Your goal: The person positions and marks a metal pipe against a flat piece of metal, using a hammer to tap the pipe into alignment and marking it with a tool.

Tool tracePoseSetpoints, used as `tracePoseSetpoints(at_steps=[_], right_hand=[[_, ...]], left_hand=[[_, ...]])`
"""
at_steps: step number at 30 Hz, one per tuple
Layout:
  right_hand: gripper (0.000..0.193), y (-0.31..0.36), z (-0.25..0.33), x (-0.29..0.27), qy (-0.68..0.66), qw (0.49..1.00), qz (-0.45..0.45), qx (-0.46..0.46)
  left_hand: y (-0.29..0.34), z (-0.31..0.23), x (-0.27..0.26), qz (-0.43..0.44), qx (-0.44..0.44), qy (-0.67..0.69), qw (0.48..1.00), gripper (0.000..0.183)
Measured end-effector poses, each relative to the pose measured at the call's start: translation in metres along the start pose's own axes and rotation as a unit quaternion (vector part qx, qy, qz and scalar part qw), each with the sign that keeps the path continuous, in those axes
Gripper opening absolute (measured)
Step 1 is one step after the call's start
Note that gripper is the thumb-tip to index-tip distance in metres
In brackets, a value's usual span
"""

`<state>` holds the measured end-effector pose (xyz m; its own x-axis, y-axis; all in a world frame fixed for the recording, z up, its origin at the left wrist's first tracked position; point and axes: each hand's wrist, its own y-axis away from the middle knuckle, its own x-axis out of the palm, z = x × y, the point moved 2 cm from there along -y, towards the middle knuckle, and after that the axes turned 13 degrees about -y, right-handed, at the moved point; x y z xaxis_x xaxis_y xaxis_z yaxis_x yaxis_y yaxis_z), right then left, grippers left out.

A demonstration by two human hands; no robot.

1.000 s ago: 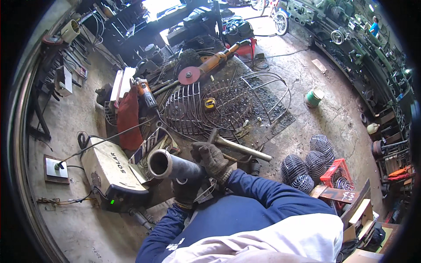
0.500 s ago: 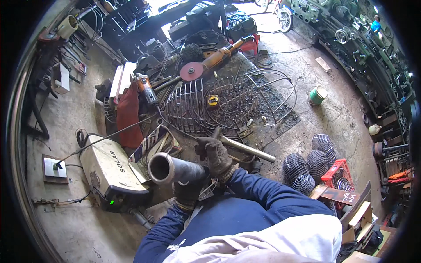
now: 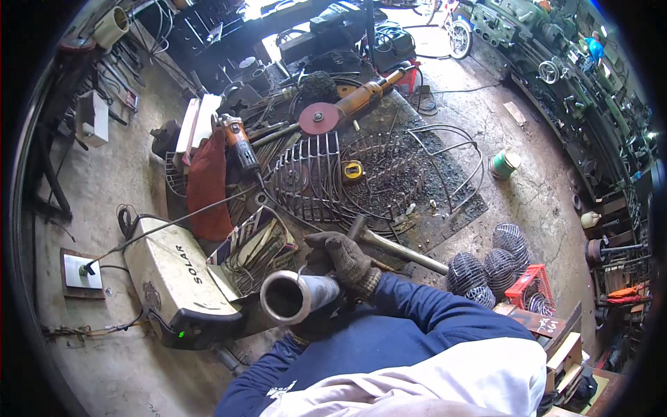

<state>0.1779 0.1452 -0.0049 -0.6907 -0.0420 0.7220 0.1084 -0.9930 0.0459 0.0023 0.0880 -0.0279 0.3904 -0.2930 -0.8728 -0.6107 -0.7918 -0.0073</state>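
Head view: person in blue sleeves looks down on a cluttered workshop floor.
Pipe: shiny metal pipe point(image 3: 299, 295) held low-centre, open end facing up toward cam, tilted to the left.
Right hand: gloved right hand point(image 3: 344, 258) wrapped over top of pipe, fingers closed round it.
Left hand: left hand point(image 3: 321, 321) under the pipe, mostly hidden; seems to cup it from below, grip can't tell.
Welder: pale box welding machine point(image 3: 174, 278) just left of pipe, cables running off it.
Hammer: steel hammer point(image 3: 389, 243) lying on floor just beyond right hand.
Wire frame: round wire grille point(image 3: 333, 181) w/ yellow tape measure point(image 3: 352, 171) on it, further ahead.
Grinders: 2 angle grinders, 1 orange point(image 3: 240, 142) by red cloth, 1 yellow-bodied point(image 3: 347, 104) w/ red disc.
Far right: 3 wire baskets point(image 3: 486, 267) near red crate point(image 3: 531, 292).
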Motion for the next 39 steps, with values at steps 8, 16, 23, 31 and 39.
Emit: tracePoseSetpoints(at_steps=[8,16,23,31,39], right_hand=[[0.058,-0.002,-0.01,-0.004,0.005,1.0,0.003,-0.027],[0.052,0.0,-0.014,-0.02,-0.052,0.995,-0.002,-0.079],[0.049,-0.003,-0.009,-0.011,-0.076,0.995,-0.052,-0.026],[0.057,0.0,0.001,-0.001,-0.024,0.998,0.003,-0.051],[0.069,0.0,0.008,0.006,-0.029,0.999,0.008,0.039]], left_hand=[[-0.003,0.009,-0.002,-0.053,-0.108,0.417,0.901,0.081],[-0.014,-0.047,-0.052,-0.189,-0.068,0.052,0.978,0.039],[-0.014,-0.048,-0.045,-0.169,-0.126,0.141,0.967,0.047],[-0.008,-0.027,-0.031,-0.158,-0.074,-0.06,0.983,0.06],[0.002,0.016,0.012,-0.08,0.008,-0.058,0.995,0.059]])
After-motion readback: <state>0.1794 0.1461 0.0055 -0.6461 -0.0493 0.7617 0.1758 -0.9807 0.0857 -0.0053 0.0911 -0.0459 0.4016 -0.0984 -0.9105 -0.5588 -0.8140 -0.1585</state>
